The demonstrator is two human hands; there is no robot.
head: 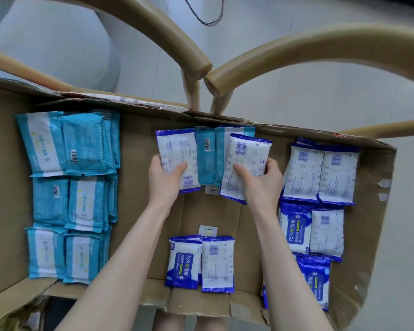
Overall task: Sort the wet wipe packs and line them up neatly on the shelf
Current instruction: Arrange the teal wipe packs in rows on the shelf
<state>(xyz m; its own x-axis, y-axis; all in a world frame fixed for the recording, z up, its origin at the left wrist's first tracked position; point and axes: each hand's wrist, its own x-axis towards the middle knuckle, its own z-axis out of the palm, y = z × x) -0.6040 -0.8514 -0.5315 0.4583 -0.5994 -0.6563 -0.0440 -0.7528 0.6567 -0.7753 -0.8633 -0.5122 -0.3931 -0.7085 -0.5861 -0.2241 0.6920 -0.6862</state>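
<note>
My left hand (164, 179) grips a dark-blue and white wipe pack (177, 151) at the middle back of the flattened cardboard (139, 187). My right hand (264, 180) grips another dark-blue and white pack (245, 158), tilted. Between them lie two teal packs (209, 154), partly covered. Teal packs (69, 194) are stacked in rows on the left. Dark-blue alcohol wipe packs (320, 194) are lined up on the right. Two more dark-blue packs (201, 263) lie at the front centre.
The cardboard's torn edges run along the back and right (378, 187). Two tan curved chair backs (201, 68) stand just behind it. A grey-white round object (58, 44) sits at the back left, and a cable (208, 20) lies on the pale floor.
</note>
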